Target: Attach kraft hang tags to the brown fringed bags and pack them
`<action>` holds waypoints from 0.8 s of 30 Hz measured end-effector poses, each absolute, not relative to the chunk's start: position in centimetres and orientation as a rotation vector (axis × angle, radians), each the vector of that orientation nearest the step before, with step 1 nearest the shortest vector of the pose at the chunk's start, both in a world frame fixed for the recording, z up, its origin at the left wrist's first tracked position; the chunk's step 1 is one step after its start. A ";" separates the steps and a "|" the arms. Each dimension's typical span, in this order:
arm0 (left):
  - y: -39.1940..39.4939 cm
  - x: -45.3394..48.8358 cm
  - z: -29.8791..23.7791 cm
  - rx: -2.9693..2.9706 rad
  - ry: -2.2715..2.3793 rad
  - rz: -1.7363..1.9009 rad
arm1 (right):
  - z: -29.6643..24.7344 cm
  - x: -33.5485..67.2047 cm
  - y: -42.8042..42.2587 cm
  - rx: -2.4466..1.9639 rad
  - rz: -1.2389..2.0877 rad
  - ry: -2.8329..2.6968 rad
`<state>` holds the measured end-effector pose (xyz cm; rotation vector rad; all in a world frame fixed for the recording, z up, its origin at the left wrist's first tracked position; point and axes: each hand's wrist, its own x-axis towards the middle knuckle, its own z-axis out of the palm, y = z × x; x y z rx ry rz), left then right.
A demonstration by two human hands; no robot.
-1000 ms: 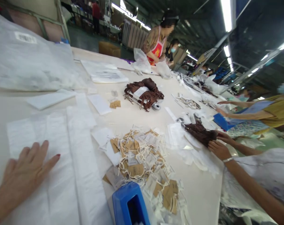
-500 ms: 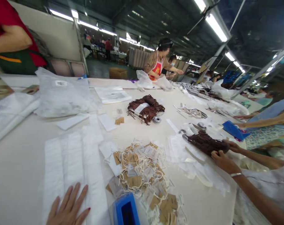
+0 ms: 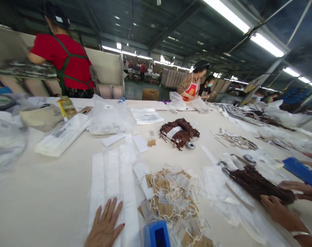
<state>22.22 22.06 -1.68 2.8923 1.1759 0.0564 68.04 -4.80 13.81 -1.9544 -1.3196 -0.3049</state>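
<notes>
My left hand [image 3: 106, 219] lies flat, fingers spread, on white plastic strips [image 3: 111, 175] that look like folded bags laid side by side on the table. My right hand is out of the picture. Just right of my left hand stands a blue box-like holder [image 3: 157, 233] with a dark opening, cut off by the lower edge. Beyond it spreads a heap of brown and clear tags [image 3: 168, 202] with cream strings. Further back sits a bundle of brown fringe [image 3: 180, 132], a white band across it and a small grey roll [image 3: 190, 145] at its side.
At right, a co-worker's hands [image 3: 279, 209] hold dark brown fringe [image 3: 256, 181] beside another blue holder [image 3: 301, 171]. Plastic packages [image 3: 109, 116] line the table's far left. People stand across the table, one in a red shirt [image 3: 65, 58].
The view has swung left, so things appear further right and the red-shirted person shows more fully. My left hand stays flat on the white plastic strips.
</notes>
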 end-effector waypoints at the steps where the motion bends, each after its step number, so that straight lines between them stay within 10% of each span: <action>1: 22.1 22.1 -2.3 2.905 1.176 0.120 | 13.9 70.4 -5.8 -1.940 -0.233 -1.407; 11: 21.9 22.2 -3.8 3.039 1.099 0.675 | 10.0 80.7 -15.7 -1.252 0.634 -1.295; 24: 21.9 22.1 -4.0 3.002 1.085 0.739 | 14.9 51.0 2.3 -1.536 1.095 -1.368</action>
